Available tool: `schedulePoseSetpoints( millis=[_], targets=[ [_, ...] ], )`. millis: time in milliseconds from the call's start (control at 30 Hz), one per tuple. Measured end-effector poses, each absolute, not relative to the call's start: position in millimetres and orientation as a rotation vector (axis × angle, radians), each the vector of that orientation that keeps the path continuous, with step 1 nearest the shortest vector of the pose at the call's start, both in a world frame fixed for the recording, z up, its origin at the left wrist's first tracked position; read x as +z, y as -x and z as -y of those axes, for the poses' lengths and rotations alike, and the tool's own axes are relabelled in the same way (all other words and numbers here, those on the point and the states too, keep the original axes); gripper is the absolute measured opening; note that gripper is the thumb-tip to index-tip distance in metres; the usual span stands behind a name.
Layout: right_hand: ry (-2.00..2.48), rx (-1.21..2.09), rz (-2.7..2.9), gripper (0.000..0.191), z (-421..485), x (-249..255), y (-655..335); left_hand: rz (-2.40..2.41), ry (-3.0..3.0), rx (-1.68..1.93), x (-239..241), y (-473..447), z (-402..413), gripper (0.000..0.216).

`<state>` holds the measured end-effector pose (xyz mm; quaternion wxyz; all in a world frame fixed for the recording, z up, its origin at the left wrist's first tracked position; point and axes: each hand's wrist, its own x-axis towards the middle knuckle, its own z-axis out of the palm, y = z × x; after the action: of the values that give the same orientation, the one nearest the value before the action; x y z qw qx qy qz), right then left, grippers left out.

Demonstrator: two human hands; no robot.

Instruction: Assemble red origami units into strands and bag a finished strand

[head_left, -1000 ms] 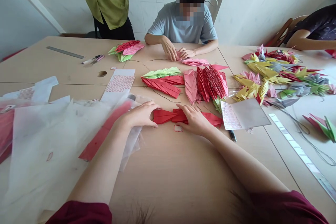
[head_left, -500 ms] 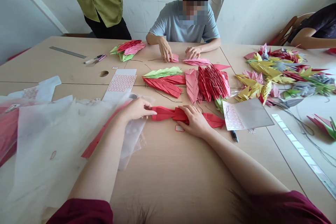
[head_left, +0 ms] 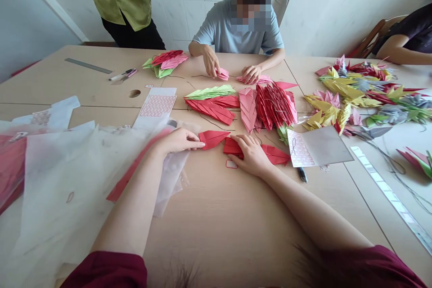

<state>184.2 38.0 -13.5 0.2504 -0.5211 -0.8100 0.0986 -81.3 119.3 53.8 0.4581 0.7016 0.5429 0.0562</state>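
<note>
My left hand point(head_left: 180, 140) pinches the left end of a red folded paper leaf point(head_left: 213, 139), its pointed tip toward my right hand. Over a pack of red folded paper point(head_left: 275, 154) lies my right hand point(head_left: 249, 154), thumb along the near edge and fingers across the top, holding it against the table. Part of that pack is hidden under the palm. Beyond both hands are pleated red paper leaves point(head_left: 211, 111), a light green one point(head_left: 211, 92), a pink one point(head_left: 248, 110) and a thick red bundle point(head_left: 275, 105).
Translucent plastic bags point(head_left: 77, 180) spread on the left. A sticker sheet point(head_left: 157, 105) lies beyond; another folded sheet point(head_left: 320, 146) sits right, over a pen point(head_left: 302, 174). Colourful folded paper point(head_left: 351, 94) is heaped far right. Opposite, a seated person's hands point(head_left: 211, 60) handle pink paper.
The red leaf in my left hand has come apart from the pack; its pointed tip now shows, with a gap before my right hand. My right hand stays in place.
</note>
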Motion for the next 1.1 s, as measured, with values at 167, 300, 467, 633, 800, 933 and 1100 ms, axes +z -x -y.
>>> schedulePoseSetpoints(
  millis=[167, 300, 467, 633, 800, 933, 1100],
  targets=[
    [1.417, 0.260, 2.205, 0.054, -38, -12, -184, -1.435, -1.702, 0.305, 46, 75, -121, 0.032],
    [1.425, 0.249, 2.214, 0.056, -38, -12, -183, -1.387, -1.641, 0.342, 49, 79, -124, 0.028],
    [1.429, 0.247, 2.198, 0.057, -37, -11, -182, -1.463, -1.673, 0.491, 56, 84, -123, 0.030],
    [1.459, 0.213, 2.208, 0.058, -36, -12, -181, -1.300, -1.525, 0.575, 55, 83, -123, 0.029],
    [1.403, 0.143, 2.098, 0.071, -32, -6, -180, -1.048, -1.542, 0.710, 54, 75, -117, 0.028],
    [1.319, 0.138, 1.989, 0.065, -26, 0, -183, -0.970, -1.632, 0.688, 54, 66, -111, 0.026],
    [1.223, 0.102, 1.941, 0.023, -24, -2, -181, -0.931, -1.711, 0.648, 51, 61, -111, 0.024]
  ],
)
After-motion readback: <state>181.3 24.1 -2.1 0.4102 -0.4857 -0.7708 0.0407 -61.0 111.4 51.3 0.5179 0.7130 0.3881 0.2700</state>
